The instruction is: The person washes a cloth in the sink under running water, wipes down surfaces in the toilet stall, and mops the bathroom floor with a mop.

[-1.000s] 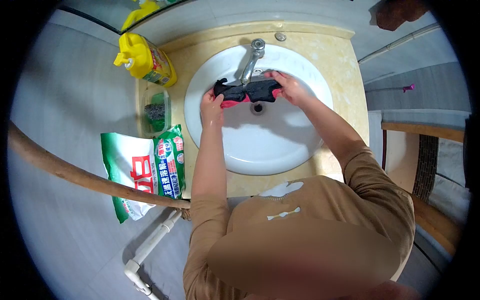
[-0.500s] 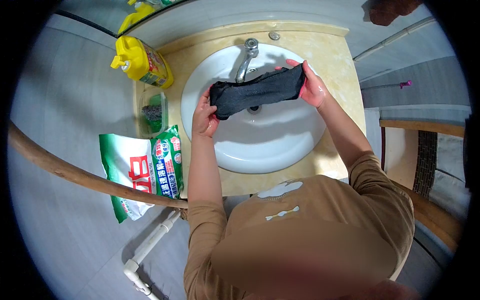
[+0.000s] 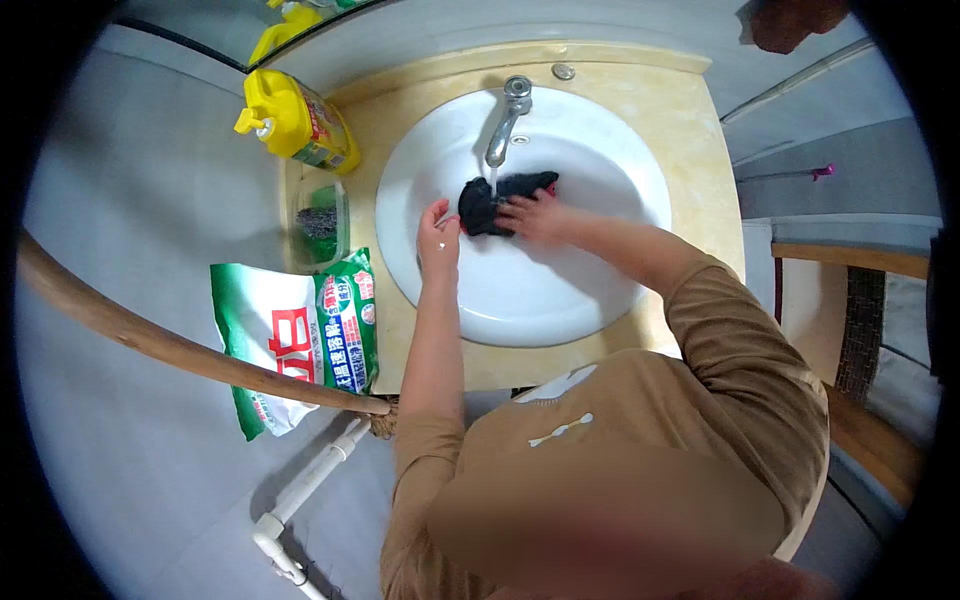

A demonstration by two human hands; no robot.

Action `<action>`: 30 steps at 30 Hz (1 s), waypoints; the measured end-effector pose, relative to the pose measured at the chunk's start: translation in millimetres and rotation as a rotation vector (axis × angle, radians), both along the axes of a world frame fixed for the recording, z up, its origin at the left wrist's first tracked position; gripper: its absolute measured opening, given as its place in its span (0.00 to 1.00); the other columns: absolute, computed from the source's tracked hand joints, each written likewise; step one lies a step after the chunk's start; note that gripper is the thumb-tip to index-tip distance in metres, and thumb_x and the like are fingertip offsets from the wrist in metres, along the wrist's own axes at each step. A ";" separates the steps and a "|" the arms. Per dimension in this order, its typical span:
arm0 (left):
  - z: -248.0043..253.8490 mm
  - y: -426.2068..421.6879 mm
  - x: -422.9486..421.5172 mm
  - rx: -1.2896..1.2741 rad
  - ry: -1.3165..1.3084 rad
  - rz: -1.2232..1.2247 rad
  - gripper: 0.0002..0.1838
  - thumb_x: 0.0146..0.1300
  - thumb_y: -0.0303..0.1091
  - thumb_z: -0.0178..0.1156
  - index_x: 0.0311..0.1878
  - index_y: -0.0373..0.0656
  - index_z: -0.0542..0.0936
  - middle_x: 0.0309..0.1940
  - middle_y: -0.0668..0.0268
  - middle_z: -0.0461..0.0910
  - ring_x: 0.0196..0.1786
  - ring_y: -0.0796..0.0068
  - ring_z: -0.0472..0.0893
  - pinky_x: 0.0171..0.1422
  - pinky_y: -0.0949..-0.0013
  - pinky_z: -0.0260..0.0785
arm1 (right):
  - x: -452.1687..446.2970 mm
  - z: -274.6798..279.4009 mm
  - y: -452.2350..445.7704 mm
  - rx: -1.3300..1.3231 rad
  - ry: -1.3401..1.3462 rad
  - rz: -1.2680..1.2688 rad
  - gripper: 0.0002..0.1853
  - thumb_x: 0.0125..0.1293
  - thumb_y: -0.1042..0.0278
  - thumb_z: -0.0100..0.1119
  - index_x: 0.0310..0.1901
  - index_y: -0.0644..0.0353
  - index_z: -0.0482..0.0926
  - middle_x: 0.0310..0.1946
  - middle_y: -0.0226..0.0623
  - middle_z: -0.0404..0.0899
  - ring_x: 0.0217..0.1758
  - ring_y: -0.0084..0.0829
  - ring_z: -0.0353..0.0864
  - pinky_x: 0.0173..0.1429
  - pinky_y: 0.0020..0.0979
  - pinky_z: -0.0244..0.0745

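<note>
A wet black cloth [image 3: 480, 207] with red showing at its edges lies bunched in the white sink basin [image 3: 560, 300]. A thin stream of water falls onto it from the chrome faucet [image 3: 508, 120]. My right hand [image 3: 533, 217], slightly blurred, rests on the cloth's near side with its fingers stretched out. Left of the cloth is my left hand [image 3: 438, 240], its fingers apart and loosely bent, close to the cloth's edge. Whether the left fingertips touch the fabric I cannot tell.
On the counter's left stand a yellow pump bottle [image 3: 295, 120] and a clear plastic box [image 3: 320, 225] with a scourer inside. A detergent bag [image 3: 300, 345] leans at the front left, crossed by a wooden pole [image 3: 200, 355]. A mirror edge is at the top left.
The cloth, earlier stretched between both hands, now lies bunched in the basin. Water now runs from the faucet. My right hand has moved left and down onto the cloth.
</note>
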State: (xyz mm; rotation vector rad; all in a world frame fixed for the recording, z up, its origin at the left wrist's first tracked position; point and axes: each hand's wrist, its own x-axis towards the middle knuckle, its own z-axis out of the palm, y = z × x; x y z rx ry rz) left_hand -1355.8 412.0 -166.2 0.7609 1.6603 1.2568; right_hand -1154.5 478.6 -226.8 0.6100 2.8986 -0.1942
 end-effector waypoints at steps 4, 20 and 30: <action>5.8 -7.3 0.3 -0.053 -0.034 0.018 0.19 0.53 0.23 0.51 0.51 0.36 0.69 0.47 0.62 0.71 0.40 0.76 0.74 0.40 0.76 0.66 | -58.7 -0.2 -10.6 -0.194 0.133 -0.571 0.29 0.60 0.53 0.46 0.63 0.48 0.56 0.66 0.35 0.51 0.70 0.41 0.42 0.55 0.57 0.55; 9.6 -5.8 8.0 0.181 -0.148 0.235 0.13 0.54 0.17 0.46 0.43 0.35 0.72 0.39 0.64 0.74 0.37 0.77 0.74 0.39 0.78 0.66 | -61.7 26.4 -58.2 -0.511 0.488 -0.071 0.26 0.56 0.55 0.54 0.58 0.45 0.65 0.55 0.44 0.64 0.56 0.48 0.65 0.54 0.47 0.64; 9.2 -8.2 7.2 0.085 -0.150 0.196 0.12 0.54 0.18 0.47 0.42 0.38 0.73 0.37 0.66 0.75 0.36 0.78 0.75 0.37 0.78 0.65 | 72.1 131.0 28.3 0.338 -0.611 0.169 0.10 0.54 0.64 0.49 0.30 0.53 0.82 0.36 0.31 0.79 0.49 0.33 0.71 0.63 0.41 0.49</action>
